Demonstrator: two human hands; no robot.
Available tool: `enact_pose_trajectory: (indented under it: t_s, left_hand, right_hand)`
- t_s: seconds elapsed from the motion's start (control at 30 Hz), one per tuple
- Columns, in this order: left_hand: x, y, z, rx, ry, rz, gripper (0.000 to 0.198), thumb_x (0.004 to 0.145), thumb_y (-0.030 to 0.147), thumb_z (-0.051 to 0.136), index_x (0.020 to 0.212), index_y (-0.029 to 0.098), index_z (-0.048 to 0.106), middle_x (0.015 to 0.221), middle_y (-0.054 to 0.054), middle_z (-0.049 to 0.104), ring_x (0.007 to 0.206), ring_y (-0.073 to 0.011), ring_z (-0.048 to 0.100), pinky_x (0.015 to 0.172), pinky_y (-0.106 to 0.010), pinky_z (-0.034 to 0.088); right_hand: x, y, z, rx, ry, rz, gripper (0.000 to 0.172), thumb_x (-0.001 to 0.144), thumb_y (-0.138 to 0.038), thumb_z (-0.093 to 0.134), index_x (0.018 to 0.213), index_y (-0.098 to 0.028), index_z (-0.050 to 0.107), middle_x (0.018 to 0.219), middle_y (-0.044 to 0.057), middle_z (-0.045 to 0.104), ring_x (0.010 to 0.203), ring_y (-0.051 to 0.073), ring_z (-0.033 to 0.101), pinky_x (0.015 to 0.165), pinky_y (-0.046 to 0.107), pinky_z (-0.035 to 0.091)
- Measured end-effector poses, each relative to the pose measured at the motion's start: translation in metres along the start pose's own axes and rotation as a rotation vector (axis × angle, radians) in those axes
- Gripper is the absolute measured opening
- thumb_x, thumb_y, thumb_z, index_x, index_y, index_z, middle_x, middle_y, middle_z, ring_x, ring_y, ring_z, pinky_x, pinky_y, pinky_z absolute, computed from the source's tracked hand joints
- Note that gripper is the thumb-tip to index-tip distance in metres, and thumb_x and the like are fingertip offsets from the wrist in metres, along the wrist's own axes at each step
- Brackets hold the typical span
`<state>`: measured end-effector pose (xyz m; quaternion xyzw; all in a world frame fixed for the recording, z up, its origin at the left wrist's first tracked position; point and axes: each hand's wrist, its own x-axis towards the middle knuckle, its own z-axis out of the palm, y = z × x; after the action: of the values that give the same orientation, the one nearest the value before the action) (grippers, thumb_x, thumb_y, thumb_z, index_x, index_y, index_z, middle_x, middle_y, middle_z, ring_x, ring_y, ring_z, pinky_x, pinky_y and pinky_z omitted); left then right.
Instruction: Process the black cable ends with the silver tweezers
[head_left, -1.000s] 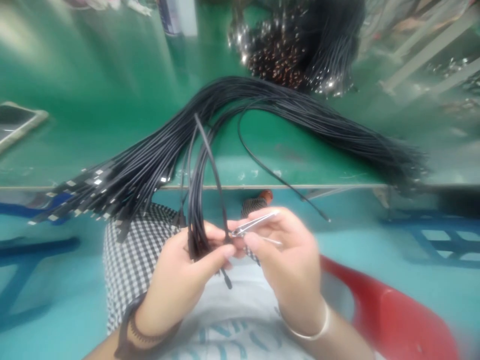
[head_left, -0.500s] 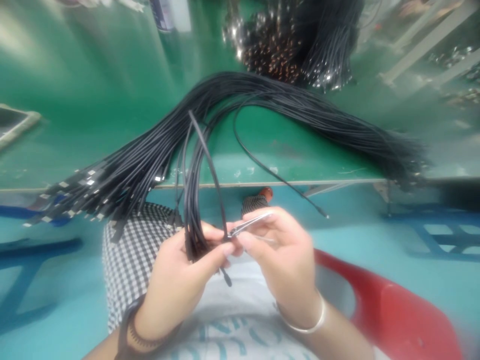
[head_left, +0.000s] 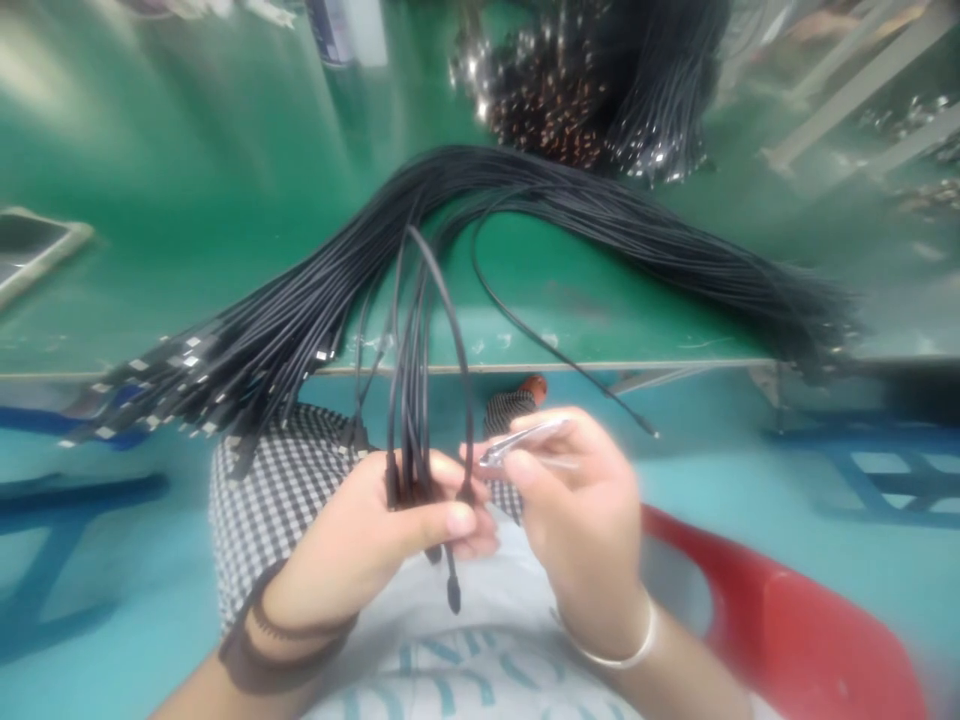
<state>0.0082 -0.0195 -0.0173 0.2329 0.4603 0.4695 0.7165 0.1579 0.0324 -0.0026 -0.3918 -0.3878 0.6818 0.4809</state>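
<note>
At the left edge of the scene, on a glossy green tabletop (head_left: 247,170), a dark rectangular object with a pale rim (head_left: 81,240), partly cut off. Below, at near left, a blurred blue frame (head_left: 82,490) over the blue-green floor (head_left: 45,560). Running from near left over the table to the right, a thick arched bundle of thin black cables (head_left: 480,170), with pale-tipped black plugs (head_left: 195,385) fanned out past the near table edge, above a black-and-white checked trouser leg (head_left: 259,520). Farther back, left of centre, a dark purple and white container (head_left: 330,35), cut off at the top.

At near centre, the left hand (head_left: 405,515), with dark bands (head_left: 262,640) at the wrist: thumb and fingers closed around 1 small cluster of black cables (head_left: 416,390), in front of the table edge, with 1 dark cable end (head_left: 454,595) dangling below the thumb. Just to the right, the right hand (head_left: 581,500), wearing a white ring bracelet (head_left: 637,645): fingers pinched around 1 shiny silvery metal clipper (head_left: 525,440), tip pointing left, just beside the rightmost cable in the left hand; contact there hard to tell. Exact spread of the clipper's jaws also too blurred to tell.

Behind the hands, 1 loose black cable (head_left: 540,345) hanging over the near table edge; at far right of centre, a dark heap with coppery and silvery tips (head_left: 555,110). At near right, a red plastic chair (head_left: 795,620), and beyond, a blue slotted stool (head_left: 885,465).
</note>
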Motion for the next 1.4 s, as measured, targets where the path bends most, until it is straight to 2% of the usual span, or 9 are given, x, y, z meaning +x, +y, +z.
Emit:
enact_pose_trajectory:
  t_s: [0.17,0.3,0.53,0.77,1.03,1.17,1.23,1.33,1.4]
  left_hand:
    - [-0.001,-0.005,0.007,0.074,0.308,0.184,0.031,0.063,0.023,0.090,0.073,0.019,0.062,0.069,0.004,0.067,0.065,-0.0125,0.063,0.062,-0.022,0.051]
    - [0.001,-0.009,0.016,0.052,0.377,0.240,0.035,0.068,0.024,0.087,0.073,0.023,0.053,0.067,0.007,0.062,0.060,-0.0123,0.061,0.058,-0.023,0.052]
    - [0.004,-0.010,0.021,0.245,0.537,0.347,0.033,0.065,0.022,0.088,0.072,0.023,0.056,0.068,0.006,0.060,0.064,-0.0122,0.058,0.059,-0.021,0.052]
    - [0.004,-0.010,0.022,0.235,0.540,0.332,0.035,0.062,0.022,0.089,0.072,0.022,0.056,0.067,0.007,0.060,0.063,-0.0117,0.058,0.059,-0.022,0.051]
    - [0.005,-0.016,0.020,0.212,0.528,0.335,0.033,0.068,0.025,0.086,0.074,0.022,0.054,0.069,0.006,0.059,0.062,-0.0141,0.060,0.059,-0.027,0.053]
    - [0.005,-0.015,0.021,0.154,0.492,0.291,0.033,0.067,0.021,0.086,0.074,0.022,0.054,0.066,0.006,0.061,0.059,-0.0156,0.064,0.059,-0.029,0.055]
    - [0.006,-0.014,0.022,0.137,0.484,0.268,0.031,0.067,0.021,0.085,0.073,0.022,0.055,0.063,0.006,0.062,0.057,-0.0153,0.064,0.058,-0.027,0.055]
    - [0.008,-0.012,0.020,0.182,0.433,0.234,0.026,0.065,0.021,0.086,0.071,0.020,0.061,0.063,0.004,0.064,0.060,-0.0155,0.064,0.059,-0.025,0.053]
    - [0.008,-0.011,0.016,0.201,0.345,0.204,0.023,0.064,0.021,0.087,0.070,0.019,0.065,0.065,0.003,0.066,0.064,-0.0156,0.064,0.061,-0.024,0.052]
  right_hand:
    - [-0.009,0.001,0.004,-0.011,-0.028,-0.052,0.021,0.077,-0.011,0.076,0.089,-0.025,0.066,0.078,-0.001,0.078,0.076,0.020,0.078,0.067,0.028,0.067]
    - [-0.008,0.002,0.007,-0.091,-0.002,-0.050,0.028,0.070,-0.009,0.082,0.087,-0.025,0.068,0.079,-0.003,0.079,0.071,0.017,0.078,0.063,0.022,0.066]
    - [-0.006,0.001,0.007,-0.180,0.033,-0.015,0.025,0.068,-0.013,0.084,0.084,-0.024,0.069,0.074,-0.003,0.078,0.068,0.017,0.077,0.059,0.023,0.065]
    - [-0.003,0.000,0.008,-0.159,0.052,0.011,0.025,0.067,-0.007,0.082,0.082,-0.023,0.071,0.072,-0.004,0.077,0.066,0.015,0.076,0.059,0.019,0.064]
    - [-0.002,-0.003,0.013,-0.107,0.076,0.063,0.022,0.069,-0.003,0.079,0.076,-0.021,0.069,0.063,-0.008,0.072,0.053,0.008,0.070,0.052,0.011,0.058]
    - [-0.001,0.002,0.009,-0.023,0.091,0.068,0.019,0.074,-0.008,0.079,0.079,-0.024,0.069,0.067,-0.008,0.074,0.056,0.007,0.071,0.057,0.012,0.058]
    - [-0.001,0.006,0.005,0.042,0.032,0.030,0.019,0.076,-0.010,0.078,0.084,-0.026,0.070,0.076,-0.007,0.076,0.072,0.011,0.075,0.069,0.018,0.061]
    - [0.000,0.007,0.001,0.026,-0.185,-0.030,0.022,0.076,-0.012,0.079,0.090,-0.027,0.071,0.091,-0.003,0.077,0.103,0.019,0.072,0.092,0.032,0.058]
    - [0.003,0.002,-0.002,-0.124,-0.276,-0.052,0.022,0.075,-0.015,0.080,0.092,-0.026,0.072,0.093,-0.001,0.076,0.102,0.021,0.071,0.095,0.035,0.055]
